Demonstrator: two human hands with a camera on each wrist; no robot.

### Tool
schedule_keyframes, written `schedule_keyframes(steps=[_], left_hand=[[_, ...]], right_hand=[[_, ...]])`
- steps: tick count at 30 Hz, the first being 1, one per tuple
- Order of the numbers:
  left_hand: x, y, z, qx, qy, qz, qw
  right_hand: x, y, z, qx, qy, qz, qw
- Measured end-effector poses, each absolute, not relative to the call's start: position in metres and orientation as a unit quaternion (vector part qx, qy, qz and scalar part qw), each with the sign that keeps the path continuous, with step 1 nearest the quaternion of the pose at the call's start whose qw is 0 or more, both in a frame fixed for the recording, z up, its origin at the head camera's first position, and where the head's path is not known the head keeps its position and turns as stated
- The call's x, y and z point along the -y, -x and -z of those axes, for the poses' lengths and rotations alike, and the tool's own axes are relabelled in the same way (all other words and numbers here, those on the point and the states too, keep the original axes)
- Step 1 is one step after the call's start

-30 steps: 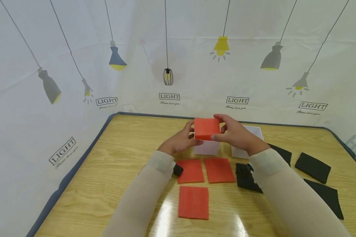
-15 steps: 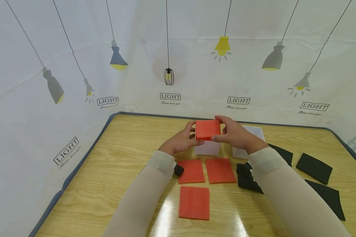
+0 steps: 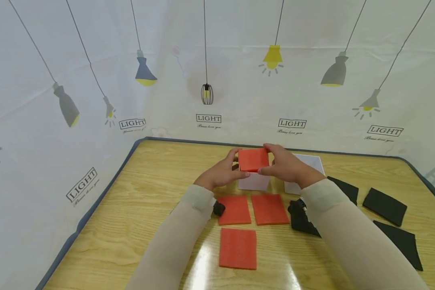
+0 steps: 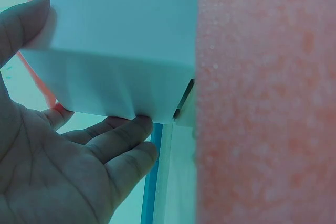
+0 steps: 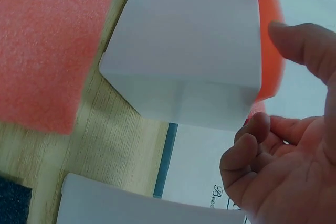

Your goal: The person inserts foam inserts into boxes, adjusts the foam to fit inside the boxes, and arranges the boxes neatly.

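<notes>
A red foam sheet [image 3: 253, 159] lies over the top of a white box [image 3: 253, 181], covering its opening in the head view. My left hand [image 3: 222, 169] grips the box, thumb on the near face [image 4: 121, 14] and fingers along the left side. My right hand [image 3: 286, 164] holds the foam sheet by its right part, thumb at the near edge and index finger at the far edge. In the right wrist view the orange-red sheet [image 5: 270, 40] sticks out past the box's top rim, with the other right fingers curled beside the box.
Three red foam sheets [image 3: 238, 248] lie on the wooden table [image 3: 148, 225] nearer me. A second white box [image 3: 311, 161] stands to the right, partly behind my right hand. Several black foam sheets [image 3: 385, 206] lie at the right. A printed curtain [image 3: 239, 80] surrounds the table.
My right hand has moved slightly down, and the red foam sheet has sunk closer onto the white box. My left hand keeps its hold on the box.
</notes>
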State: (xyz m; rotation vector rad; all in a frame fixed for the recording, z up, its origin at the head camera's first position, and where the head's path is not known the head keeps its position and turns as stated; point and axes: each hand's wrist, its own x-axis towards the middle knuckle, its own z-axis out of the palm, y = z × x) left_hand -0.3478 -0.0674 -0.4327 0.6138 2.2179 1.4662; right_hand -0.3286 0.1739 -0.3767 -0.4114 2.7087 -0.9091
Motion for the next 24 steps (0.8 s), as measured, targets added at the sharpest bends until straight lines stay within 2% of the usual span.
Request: schedule_keyframes(steps=[24], left_hand=[[0.0663,0.3464,0.4311,-0.805,-0.207,-0.518,0.203]], right_hand=[[-0.1682,0.3280,0.3739,-0.938,0.098,0.308,0.127]])
